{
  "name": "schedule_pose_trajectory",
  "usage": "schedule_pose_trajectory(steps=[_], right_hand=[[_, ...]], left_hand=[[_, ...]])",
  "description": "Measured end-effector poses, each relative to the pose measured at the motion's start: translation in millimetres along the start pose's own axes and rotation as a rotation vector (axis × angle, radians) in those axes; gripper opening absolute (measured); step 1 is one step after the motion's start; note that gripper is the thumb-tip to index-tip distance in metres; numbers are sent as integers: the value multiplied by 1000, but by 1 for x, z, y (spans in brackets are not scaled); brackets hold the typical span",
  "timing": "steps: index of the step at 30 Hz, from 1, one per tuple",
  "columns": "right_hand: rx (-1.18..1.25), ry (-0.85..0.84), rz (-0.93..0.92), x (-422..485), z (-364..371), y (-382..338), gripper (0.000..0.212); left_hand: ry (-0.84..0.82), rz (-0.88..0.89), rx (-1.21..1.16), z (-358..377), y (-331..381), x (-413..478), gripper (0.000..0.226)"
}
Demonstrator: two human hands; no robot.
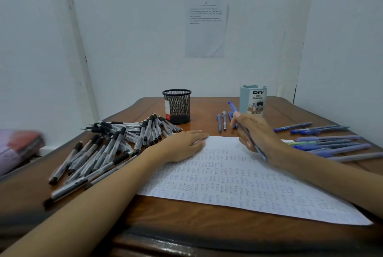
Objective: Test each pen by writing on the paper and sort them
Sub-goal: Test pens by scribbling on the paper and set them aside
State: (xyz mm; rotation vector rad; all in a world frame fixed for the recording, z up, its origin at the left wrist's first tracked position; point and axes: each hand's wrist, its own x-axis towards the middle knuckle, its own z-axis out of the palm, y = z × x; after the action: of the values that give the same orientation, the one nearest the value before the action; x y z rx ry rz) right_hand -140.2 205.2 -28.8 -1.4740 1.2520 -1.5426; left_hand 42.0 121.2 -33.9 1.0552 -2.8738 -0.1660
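Note:
A white sheet of paper (238,175), covered with rows of small pen marks, lies on the wooden desk. My left hand (182,144) rests flat on its upper left corner, fingers straight. My right hand (259,134) grips a blue pen (234,109) above the sheet's top edge, the pen slanting up to the left. A heap of several black-capped pens (107,144) lies to the left. Several blue and purple pens (329,142) lie to the right. Three more blue pens (222,122) lie beyond the paper.
A black mesh pen cup (177,106) stands at the back centre and a pale blue desk organizer (252,100) at the back right. The desk (186,215) sits in a white corner with a printed sheet (205,26) on the wall. A blurred red-purple bundle (18,146) lies at the far left.

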Motion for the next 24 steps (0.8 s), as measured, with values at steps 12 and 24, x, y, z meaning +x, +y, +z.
schedule_pose_trajectory(steps=[12, 24], right_hand=[[-622, -11, 323, 73, -21, -3, 17], [-1057, 56, 204, 124, -21, 28, 38]], left_hand=[[13, -1, -4, 0, -1, 0, 47], [7, 13, -11, -1, -2, 2, 47]])
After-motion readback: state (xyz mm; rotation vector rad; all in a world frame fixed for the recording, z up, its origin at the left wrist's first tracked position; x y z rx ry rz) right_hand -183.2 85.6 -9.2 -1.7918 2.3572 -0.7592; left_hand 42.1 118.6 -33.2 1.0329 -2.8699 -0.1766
